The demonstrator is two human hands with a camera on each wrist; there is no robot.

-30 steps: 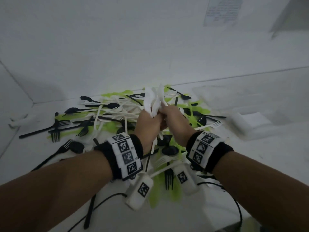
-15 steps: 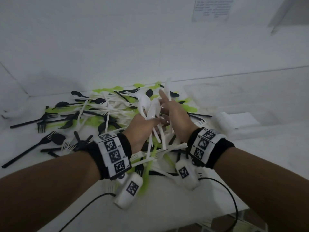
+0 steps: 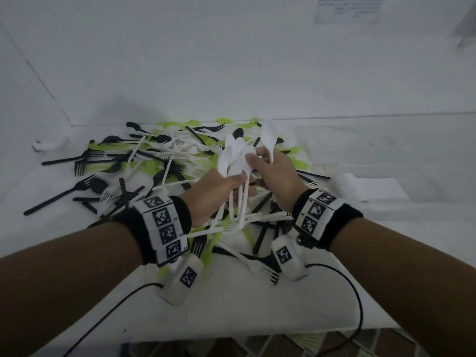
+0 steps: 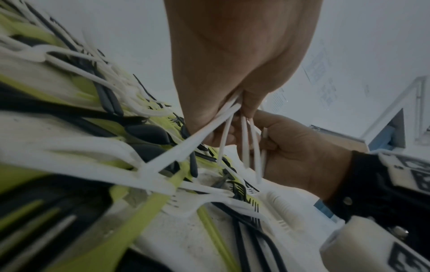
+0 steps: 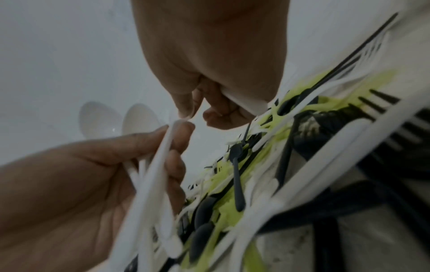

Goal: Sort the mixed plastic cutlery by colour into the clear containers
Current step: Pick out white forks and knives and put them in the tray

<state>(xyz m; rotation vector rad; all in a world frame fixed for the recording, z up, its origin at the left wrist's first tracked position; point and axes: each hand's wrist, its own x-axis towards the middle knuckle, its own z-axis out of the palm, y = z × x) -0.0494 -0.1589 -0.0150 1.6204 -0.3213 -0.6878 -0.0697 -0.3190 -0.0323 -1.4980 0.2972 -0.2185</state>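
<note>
Across the middle of the head view, a pile (image 3: 164, 161) of black, white and green cutlery was spread on the table (image 3: 231, 300). At centre, a bundle (image 3: 235, 161) of white spoons was gripped by the left hand (image 3: 213, 191); one spoon (image 3: 269, 140) was pinched by the right hand (image 3: 277, 176). No container could be clearly made out. Loosely fanned handles could probably slip and be dropped back into the pile.

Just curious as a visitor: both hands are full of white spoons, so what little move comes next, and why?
Probably slipping the single white spoon from the right hand into the left hand, whose grip already gathers a bunch of white spoons. They match in colour, and one hand is freed.
</note>
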